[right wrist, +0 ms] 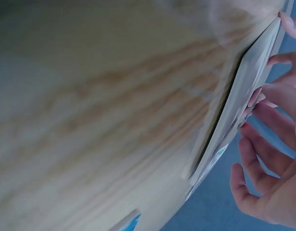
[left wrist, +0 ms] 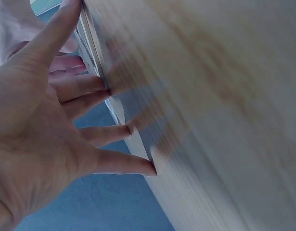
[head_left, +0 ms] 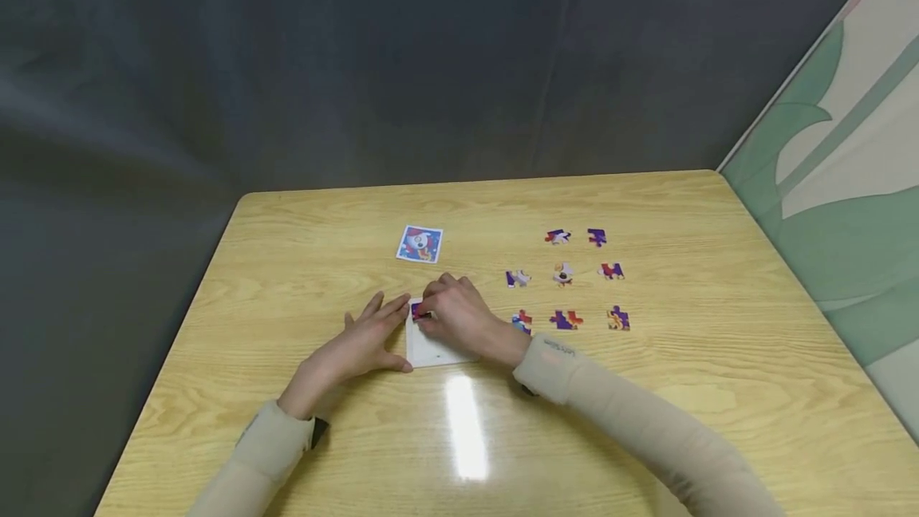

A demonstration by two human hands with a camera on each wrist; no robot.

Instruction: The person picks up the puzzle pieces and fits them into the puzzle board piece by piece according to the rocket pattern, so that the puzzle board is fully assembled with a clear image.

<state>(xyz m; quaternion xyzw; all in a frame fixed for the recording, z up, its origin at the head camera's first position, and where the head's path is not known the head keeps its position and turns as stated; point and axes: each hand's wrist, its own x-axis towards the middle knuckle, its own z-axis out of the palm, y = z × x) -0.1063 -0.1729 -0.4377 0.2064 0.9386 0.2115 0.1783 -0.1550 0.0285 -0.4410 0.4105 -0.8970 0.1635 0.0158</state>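
A white square puzzle tray [head_left: 434, 353] lies on the table, partly covered by both hands. At its top left corner sits a dark purple jigsaw piece [head_left: 416, 310], which the right hand [head_left: 459, 317] pinches between thumb and forefinger, hiding part of it. In the right wrist view, the right hand [right wrist: 275, 159] hovers its other fingers loosely bent beside the tray [right wrist: 249, 72]. The left hand [head_left: 364, 341] rests at the tray's left side, its fingers spread and fairly straight. The left wrist view shows the left hand [left wrist: 51, 125] with its fingertips on the table surface.
Loose jigsaw pieces lie in rough rows to the right, among them a purple piece [head_left: 597, 237], a red and purple piece [head_left: 612, 270] and a white piece [head_left: 563, 274]. A small picture card [head_left: 420, 244] lies behind the tray. Dark curtain [head_left: 459, 62] hangs beyond the wooden table [head_left: 323, 246].
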